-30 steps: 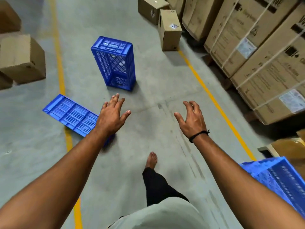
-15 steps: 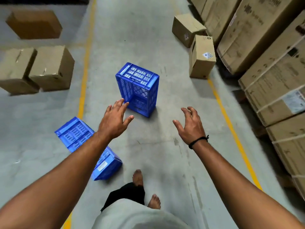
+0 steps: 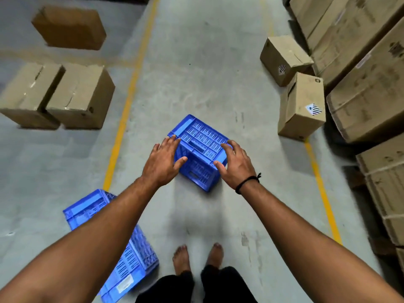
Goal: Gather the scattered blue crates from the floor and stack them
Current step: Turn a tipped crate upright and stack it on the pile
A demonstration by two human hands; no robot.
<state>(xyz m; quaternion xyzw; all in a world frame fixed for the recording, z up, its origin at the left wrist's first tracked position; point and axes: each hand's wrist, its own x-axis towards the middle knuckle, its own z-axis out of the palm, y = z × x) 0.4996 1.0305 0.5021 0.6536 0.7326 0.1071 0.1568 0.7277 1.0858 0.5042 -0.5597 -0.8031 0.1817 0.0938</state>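
A blue slatted crate [image 3: 200,142] stands on the concrete floor straight ahead, tipped on its side with a slatted face up. My left hand [image 3: 162,164] reaches over its left edge with spread fingers, thumb against the near face. At the crate's right edge my right hand [image 3: 236,164], with a black wristband, hovers with loosely bent fingers; whether it touches is unclear. Neither hand grips the crate. A second blue crate [image 3: 129,256] lies on its side at the lower left, partly hidden by my left forearm.
Brown cardboard boxes [image 3: 59,95] sit on the floor at the left, two smaller boxes [image 3: 302,103] at the right, and large strapped cartons [image 3: 369,88] line the right wall. Yellow floor lines [image 3: 122,123] border the aisle. My bare feet [image 3: 197,259] stand just behind the crate.
I have walked up to the standing crate; it now lies directly under my hands. Both hands have lowered onto its two sides. The second crate has slid toward the lower left.
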